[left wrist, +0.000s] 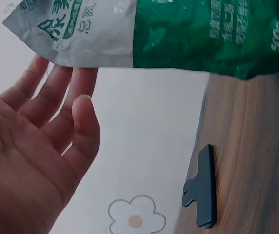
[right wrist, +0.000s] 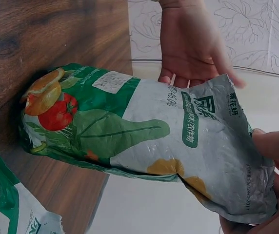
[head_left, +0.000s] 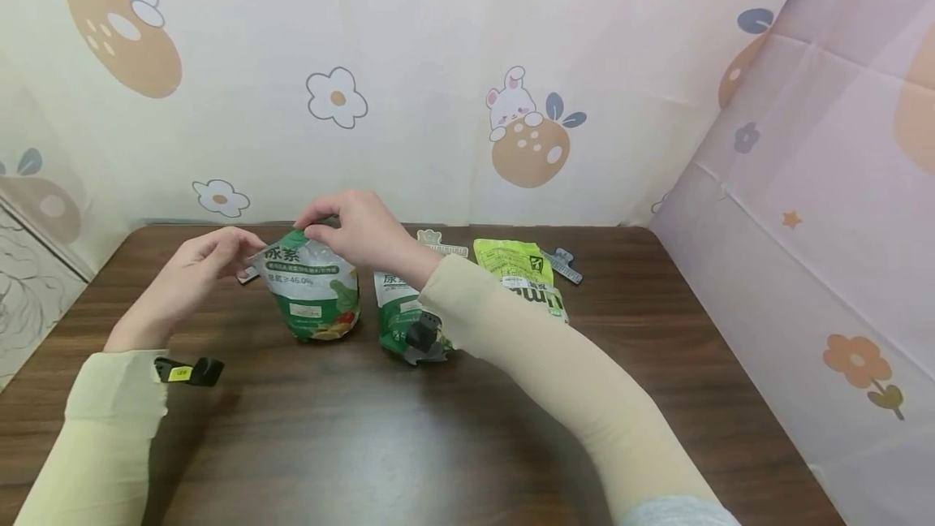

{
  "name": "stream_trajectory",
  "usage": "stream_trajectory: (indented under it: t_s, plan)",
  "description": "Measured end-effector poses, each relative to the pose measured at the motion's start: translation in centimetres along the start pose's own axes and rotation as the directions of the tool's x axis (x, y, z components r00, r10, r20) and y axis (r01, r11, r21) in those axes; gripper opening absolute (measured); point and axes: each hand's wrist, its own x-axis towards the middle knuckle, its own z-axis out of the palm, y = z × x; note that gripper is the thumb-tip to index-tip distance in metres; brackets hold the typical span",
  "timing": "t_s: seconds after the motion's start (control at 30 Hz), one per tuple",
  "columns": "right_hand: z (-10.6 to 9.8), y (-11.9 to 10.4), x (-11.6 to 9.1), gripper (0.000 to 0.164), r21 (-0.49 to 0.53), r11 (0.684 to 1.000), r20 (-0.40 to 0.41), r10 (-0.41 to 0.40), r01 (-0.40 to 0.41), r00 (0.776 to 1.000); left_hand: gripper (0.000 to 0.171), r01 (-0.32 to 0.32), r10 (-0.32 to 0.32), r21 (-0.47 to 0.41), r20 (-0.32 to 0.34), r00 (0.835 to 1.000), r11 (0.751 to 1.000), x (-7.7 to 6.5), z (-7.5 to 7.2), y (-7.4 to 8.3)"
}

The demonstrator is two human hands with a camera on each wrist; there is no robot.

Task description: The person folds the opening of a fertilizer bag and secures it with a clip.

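A green and white bag (head_left: 310,291) printed with vegetables stands upright on the table, left of centre. My right hand (head_left: 358,226) pinches its top edge; in the right wrist view the thumb (right wrist: 271,144) lies on the front near that edge. My left hand (head_left: 204,262) is at the bag's top left corner. In the left wrist view the left hand's fingers (left wrist: 56,92) are loosely extended, the tips reaching behind the bag's silver upper part (left wrist: 100,39). The left palm holds nothing. A dark clip (left wrist: 207,187) lies beside the bag.
Right of this bag stands a second green and white bag (head_left: 402,315), partly behind my right forearm. Further right is a yellow-green bag (head_left: 514,262). A clear clip (head_left: 441,244) and a grey-blue clip (head_left: 564,265) lie at the back. A patterned curtain (head_left: 424,88) hangs behind the table.
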Motion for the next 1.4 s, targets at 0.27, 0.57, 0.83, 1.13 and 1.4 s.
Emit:
stream_trajectory:
  t_s: [0.27,0.57,0.83,1.13,1.4]
  plan:
    - [0.0,0.1,-0.2,0.018,0.003,1.0,-0.005,-0.004,0.004,1.0,0.03,0.094,-0.093,0.042,-0.034,0.995,0.995,0.1,0.3,0.2]
    - [0.0,-0.1,-0.2,0.019,-0.007,1.0,-0.01,0.003,-0.003,1.0,0.028,0.09,-0.087,0.076,-0.041,0.995,0.993,0.1,0.5,0.5]
    - [0.1,0.1,-0.3,0.018,-0.016,1.0,-0.017,-0.01,0.01,1.0,0.031,0.092,-0.091,0.04,-0.021,0.996,0.995,0.2,0.7,0.2]
    - [0.2,0.2,-0.3,0.018,-0.033,0.999,-0.022,-0.02,0.019,1.0,0.031,0.116,-0.112,0.06,-0.062,0.992,0.991,0.4,1.2,0.1]
    - [0.2,0.1,-0.3,0.019,-0.093,0.995,-0.016,-0.038,0.037,0.999,0.027,0.098,-0.092,0.059,-0.095,0.991,0.993,0.5,1.4,0.1]
